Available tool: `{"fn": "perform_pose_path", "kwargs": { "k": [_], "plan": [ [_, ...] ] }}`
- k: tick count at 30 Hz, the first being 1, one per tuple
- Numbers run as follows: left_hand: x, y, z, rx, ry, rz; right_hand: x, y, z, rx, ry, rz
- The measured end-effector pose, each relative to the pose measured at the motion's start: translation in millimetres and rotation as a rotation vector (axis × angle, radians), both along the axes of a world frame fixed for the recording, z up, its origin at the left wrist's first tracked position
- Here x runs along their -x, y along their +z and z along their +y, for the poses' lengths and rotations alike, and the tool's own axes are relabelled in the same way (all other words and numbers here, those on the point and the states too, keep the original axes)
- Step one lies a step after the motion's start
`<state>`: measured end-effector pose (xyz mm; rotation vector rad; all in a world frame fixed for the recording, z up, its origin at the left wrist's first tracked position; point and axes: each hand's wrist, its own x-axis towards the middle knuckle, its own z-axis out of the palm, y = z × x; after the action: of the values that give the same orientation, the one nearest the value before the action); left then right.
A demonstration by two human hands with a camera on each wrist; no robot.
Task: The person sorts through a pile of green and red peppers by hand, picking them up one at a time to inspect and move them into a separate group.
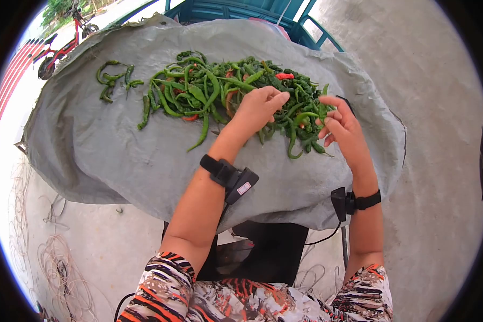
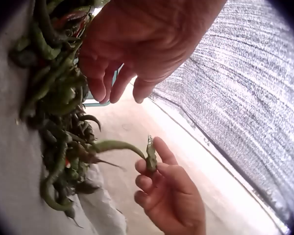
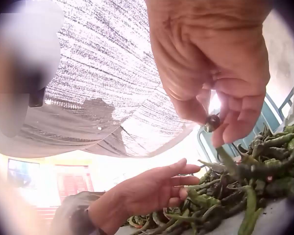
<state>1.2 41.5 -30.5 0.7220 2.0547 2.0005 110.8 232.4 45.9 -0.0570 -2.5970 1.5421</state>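
Observation:
Green peppers, with a few red ones, form a long pile (image 1: 198, 88) on the grey sheet (image 1: 129, 155). My left hand (image 1: 260, 110) hovers over the pile's front edge, its fingers relaxed and nothing in them; the left wrist view shows this hand (image 2: 142, 44) from close up. At the pile's right end, my right hand (image 1: 344, 129) pinches a short green pepper (image 2: 151, 155) between thumb and fingers. A longer curved pepper (image 2: 118, 145) extends from the same fingertips toward the pile. In the right wrist view, the pinched pepper (image 3: 212, 123) shows end-on below the right hand (image 3: 215, 63).
Several green peppers (image 1: 110, 79) lie apart at the sheet's left. Behind the sheet stands a blue metal frame (image 1: 241, 16), with a red bicycle (image 1: 64, 48) at the far left. A black object (image 1: 273, 252) is below the sheet's front edge; cords (image 1: 64, 268) lie on the floor.

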Motion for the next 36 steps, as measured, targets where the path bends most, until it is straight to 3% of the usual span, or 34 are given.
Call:
{"fn": "perform_pose_path", "kwargs": {
  "k": [1,4,6,7,10,16,19,23,27,30,33,36],
  "plan": [
    [-4,7,-1,-0.065,-0.069,-0.137,1,1,-5,0.005,0.030,-0.021],
    [-10,10,0,-0.286,-0.199,-0.243,5,-4,-21,-0.026,0.157,-0.067],
    [-6,9,-2,-0.272,-0.252,-0.217,10,-14,-27,-0.105,0.292,-0.079],
    [-4,5,-2,-0.262,-0.280,-0.210,10,-16,-33,-0.084,0.258,-0.088],
    [4,-7,0,-0.461,-0.215,-0.266,12,-23,-34,-0.033,0.191,-0.105],
    [-5,-3,5,-0.477,-0.073,-0.350,32,-24,4,0.005,0.117,0.003],
    [0,-20,6,-0.104,-0.048,-0.062,43,-22,10,-0.242,-0.144,0.242],
    [-4,-31,2,0.477,-0.045,0.360,44,-33,6,-0.811,-0.074,0.269],
    [-9,-37,3,0.708,-0.066,0.519,44,-62,-14,-1.024,-0.038,0.129],
    [-13,-29,5,0.780,-0.097,0.514,57,-86,-10,-1.020,-0.069,0.218],
    [-12,-27,6,0.721,-0.085,0.463,63,-82,-8,-0.903,-0.083,0.125],
    [-10,-32,0,0.462,0.024,0.441,57,-59,-11,-0.734,-0.151,0.100]
  ]
}}
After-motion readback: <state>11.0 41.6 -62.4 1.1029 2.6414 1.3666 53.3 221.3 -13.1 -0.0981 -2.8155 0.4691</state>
